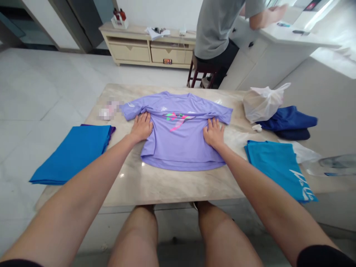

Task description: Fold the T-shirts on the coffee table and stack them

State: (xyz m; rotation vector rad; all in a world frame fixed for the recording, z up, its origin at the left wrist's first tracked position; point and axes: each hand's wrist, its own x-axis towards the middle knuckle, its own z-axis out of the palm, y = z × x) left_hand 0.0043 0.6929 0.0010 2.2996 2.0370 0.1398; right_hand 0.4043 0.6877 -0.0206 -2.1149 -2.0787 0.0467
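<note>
A lavender T-shirt point(180, 142) with a pink and green print lies spread on the marble-topped table point(125, 189), its collar toward the far side. Wrinkles run across its chest. My left hand point(142, 127) rests on the shirt's left side just below the sleeve, fingers extended. On the opposite side, my right hand point(214, 132) presses down below the other sleeve with its fingers apart. Neither hand appears to grip the fabric, though the undersides of the fingers are hidden.
Folded blue cloth point(75, 152) lies at left; folded teal cloth point(274, 163) with white lettering lies at right. Beyond it are a white plastic bag point(264, 100), dark blue fabric point(290, 120) and a clear bottle point(338, 165). A person point(215, 31) sits on a stool behind the table.
</note>
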